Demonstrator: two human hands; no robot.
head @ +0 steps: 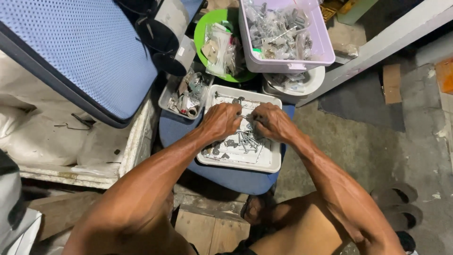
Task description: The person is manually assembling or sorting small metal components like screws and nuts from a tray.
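Left hand [221, 120] and right hand [272, 122] met fingertip to fingertip over the tray [271, 160], apparently pinching one small screw [245, 116] between them. Such a piece looked rigid, light and slippery, best nipped at the shank. Below the grip lay loose screws [244, 140]; beyond it, a lilac bin [325, 45] and green bowl [203, 30] crowded in.

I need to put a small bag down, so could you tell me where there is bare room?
Bare concrete floor right of the white tray is free. The tray, under both hands, the lilac bin and green bowl behind are crowded.
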